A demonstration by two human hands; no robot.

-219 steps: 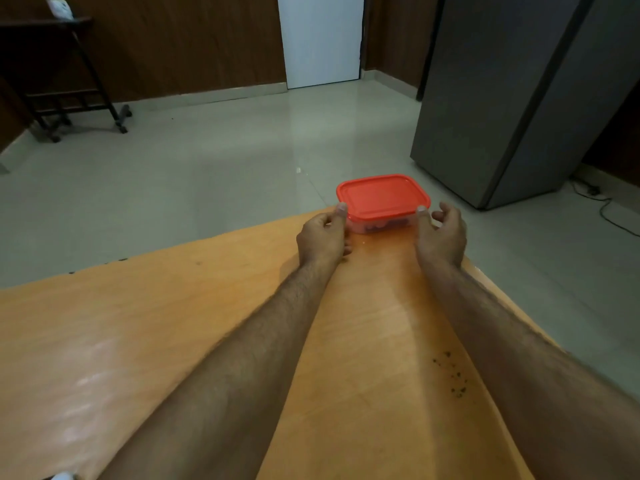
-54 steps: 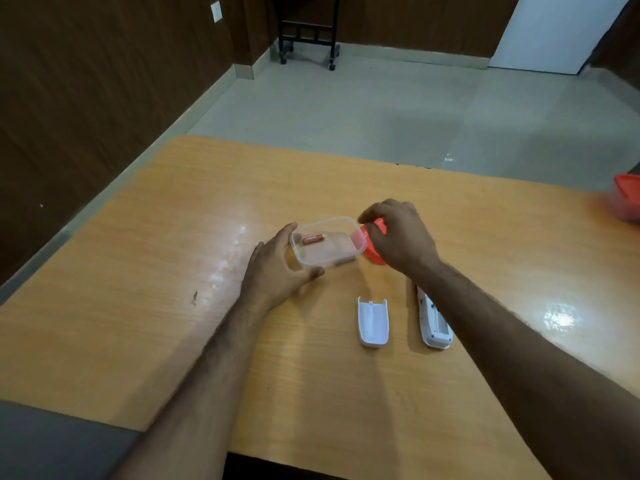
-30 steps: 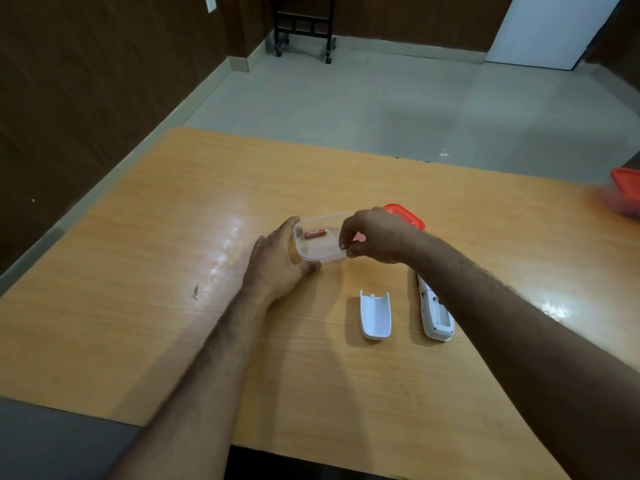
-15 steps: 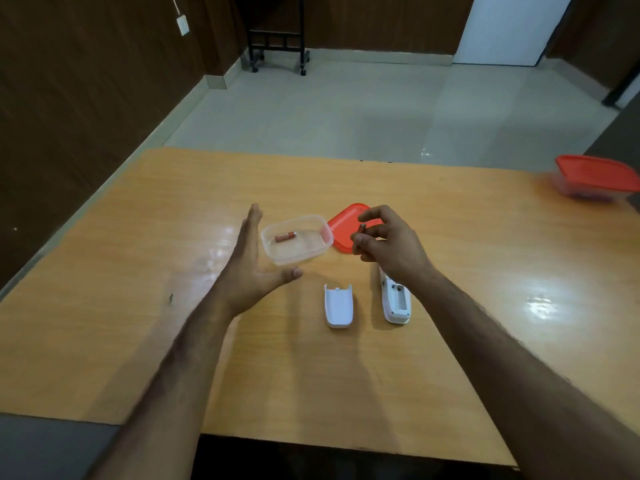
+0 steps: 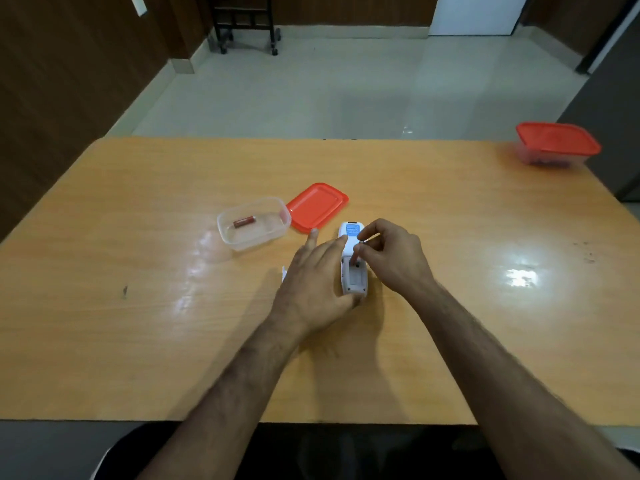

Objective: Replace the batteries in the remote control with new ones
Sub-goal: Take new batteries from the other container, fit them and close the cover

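A: Where is the remote (image 5: 352, 258)?

B: Face down on the surface (image 5: 138, 341), mid-table. Long axis runs away from the person, nearly straight. Battery bay is open at the near end.

A: Left hand (image 5: 313, 282)?

B: Lies along the remote's left side, fingers extended, thumb at the near end. A bracing grip, not a closed one.

A: Right hand (image 5: 391, 258)?

B: Fingers curled, tips pinching something small right over the bay. Judged to be a battery; mostly hidden, so I cannot confirm it, nor its polarity.

A: Key relation for the next move?

B: The bay sits directly under the right fingertips, its slots parallel to the remote's long axis. The pinched item looks tilted, one end down. Judgement: lower it in line with that axis. The right hand is the nearer one.

A: Spare cells?

B: One battery (image 5: 244, 222) left in the tub (image 5: 254, 223), left of and beyond the remote. Lid (image 5: 317, 206) lies beside the tub.
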